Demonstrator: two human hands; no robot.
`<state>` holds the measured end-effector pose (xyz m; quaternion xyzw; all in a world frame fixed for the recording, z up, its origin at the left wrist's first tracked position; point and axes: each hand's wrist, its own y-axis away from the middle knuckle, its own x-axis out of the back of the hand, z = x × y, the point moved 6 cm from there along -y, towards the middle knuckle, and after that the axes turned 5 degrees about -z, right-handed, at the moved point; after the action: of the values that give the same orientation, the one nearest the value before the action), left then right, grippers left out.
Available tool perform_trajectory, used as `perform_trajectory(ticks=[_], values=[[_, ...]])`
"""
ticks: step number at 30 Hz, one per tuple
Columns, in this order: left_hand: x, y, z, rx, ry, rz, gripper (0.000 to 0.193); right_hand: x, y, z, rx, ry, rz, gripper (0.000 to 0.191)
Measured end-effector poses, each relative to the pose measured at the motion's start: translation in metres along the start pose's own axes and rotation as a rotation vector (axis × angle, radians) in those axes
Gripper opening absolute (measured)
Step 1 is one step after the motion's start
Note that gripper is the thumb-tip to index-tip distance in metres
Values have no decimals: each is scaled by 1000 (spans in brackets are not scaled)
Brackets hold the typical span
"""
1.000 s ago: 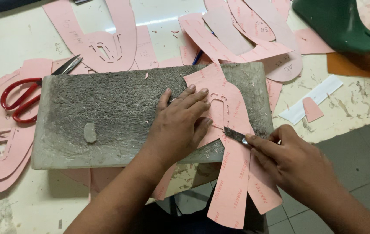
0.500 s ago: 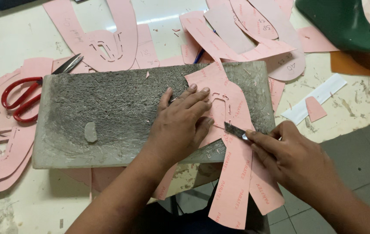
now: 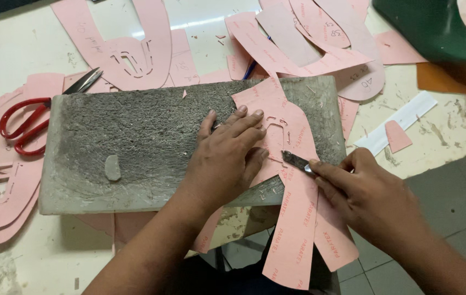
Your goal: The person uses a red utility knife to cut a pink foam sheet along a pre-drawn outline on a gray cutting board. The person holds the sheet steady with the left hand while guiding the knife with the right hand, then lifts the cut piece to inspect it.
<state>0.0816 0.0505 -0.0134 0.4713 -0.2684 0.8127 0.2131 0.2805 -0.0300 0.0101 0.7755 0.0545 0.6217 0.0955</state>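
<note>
Knife cut on pink pattern piece, grey cutting slab.
Left hand (image 3: pixel 226 155) flat, pinning pink pattern piece (image 3: pixel 293 180) to slab (image 3: pixel 134 142); right hand (image 3: pixel 372 199) grips knife (image 3: pixel 297 161), blade tip just right of left fingers.

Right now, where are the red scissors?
The red-handled scissors lie at the left of the head view, on pink paper pieces just off the left end of the grey cutting slab, far from both hands.
</note>
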Motion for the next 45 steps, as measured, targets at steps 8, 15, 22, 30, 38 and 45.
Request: perform_trajectory(ticks=[8, 15, 22, 30, 38, 45], values=[[1, 1, -2, 2, 18, 17, 32, 0, 2, -2, 34, -3, 76, 34], [3, 1, -1, -7, 26, 7, 32, -2, -8, -1, 113, 1, 173, 33], [8, 1, 0, 1, 80, 14, 32, -4, -3, 6, 121, 6, 156, 34], [5, 0, -1, 10, 74, 5, 32, -1, -2, -1, 117, -24, 181, 35], [6, 0, 0, 3, 69, 5, 30, -2, -10, 5, 60, 27, 90, 35], [7, 0, 0, 13, 86, -2, 31, 2, -18, 0, 102, -18, 164, 31]])
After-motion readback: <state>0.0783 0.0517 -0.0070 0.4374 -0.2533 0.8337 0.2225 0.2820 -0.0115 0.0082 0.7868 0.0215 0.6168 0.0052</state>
